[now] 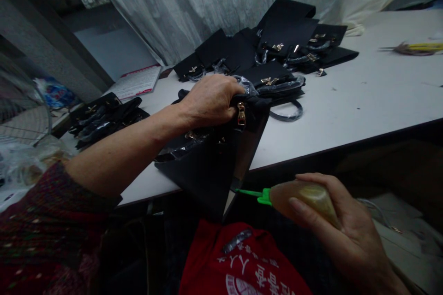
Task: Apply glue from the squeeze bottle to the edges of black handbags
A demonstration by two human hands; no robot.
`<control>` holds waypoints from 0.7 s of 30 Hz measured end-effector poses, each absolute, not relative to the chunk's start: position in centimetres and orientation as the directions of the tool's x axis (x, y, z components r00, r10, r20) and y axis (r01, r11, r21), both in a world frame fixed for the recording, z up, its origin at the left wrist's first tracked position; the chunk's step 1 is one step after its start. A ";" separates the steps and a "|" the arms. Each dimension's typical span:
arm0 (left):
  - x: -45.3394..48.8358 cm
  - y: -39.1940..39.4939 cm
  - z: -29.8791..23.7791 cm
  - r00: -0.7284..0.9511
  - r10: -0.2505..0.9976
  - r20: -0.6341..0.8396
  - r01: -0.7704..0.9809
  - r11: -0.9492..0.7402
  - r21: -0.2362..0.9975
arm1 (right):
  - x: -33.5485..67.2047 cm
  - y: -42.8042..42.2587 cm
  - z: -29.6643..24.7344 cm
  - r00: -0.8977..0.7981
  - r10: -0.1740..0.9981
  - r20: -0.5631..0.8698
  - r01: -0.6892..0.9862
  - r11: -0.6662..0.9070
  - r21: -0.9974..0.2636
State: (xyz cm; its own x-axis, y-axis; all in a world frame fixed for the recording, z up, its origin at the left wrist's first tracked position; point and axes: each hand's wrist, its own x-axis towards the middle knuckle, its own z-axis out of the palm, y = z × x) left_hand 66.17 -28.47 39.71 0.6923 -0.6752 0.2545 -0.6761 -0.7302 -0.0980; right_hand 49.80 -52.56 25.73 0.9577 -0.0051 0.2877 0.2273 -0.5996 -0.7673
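Gripping a flat-sided black bag (204,175) at frame centre, the left hand (214,99) curls its fingers over the top; lower right, the right hand (351,230) wraps its fingers round an amber squeeze bottle (306,198), green nozzle (265,197) near the bag's edge

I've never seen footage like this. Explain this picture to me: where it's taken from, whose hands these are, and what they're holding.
There is no machine here: a camera worn on a person's head looks forward and down at their own bare hands. The left hand grips a black bag piece with gold-coloured metal fittings. The right hand holds a squeeze bottle of amber-looking contents, its green nozzle pointing at the piece's edge; whether the tip touches is hard to tell. On the white table lie a heap of similar black pieces and a yellow-handled tool.
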 end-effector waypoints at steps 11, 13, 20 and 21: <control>65.9 -28.0 39.4 0.686 -0.672 0.277 -0.677 -0.730 -0.095 | 49.7 -52.0 25.3 0.975 -0.110 0.193 0.105 -0.536 -0.838; 65.9 -28.0 39.4 0.691 -0.669 0.274 -0.672 -0.734 -0.097 | 49.8 -52.0 25.3 0.969 -0.082 0.235 0.147 -0.576 -0.805; 65.6 -28.2 39.5 0.693 -0.667 0.273 -0.666 -0.738 -0.113 | 50.0 -52.0 26.5 0.903 0.075 0.423 0.365 -0.653 -0.664; 65.5 -28.2 39.4 0.690 -0.669 0.277 -0.666 -0.736 -0.117 | 50.0 -52.0 26.7 0.901 0.091 0.424 0.375 -0.655 -0.656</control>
State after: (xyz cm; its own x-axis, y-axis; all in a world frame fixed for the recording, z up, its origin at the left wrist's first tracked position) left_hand 65.54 -28.25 39.42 0.6900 -0.6686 0.2773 -0.6664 -0.7363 -0.1169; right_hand 49.96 -52.01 26.65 0.9009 0.0913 0.4244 0.3754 -0.6548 -0.6560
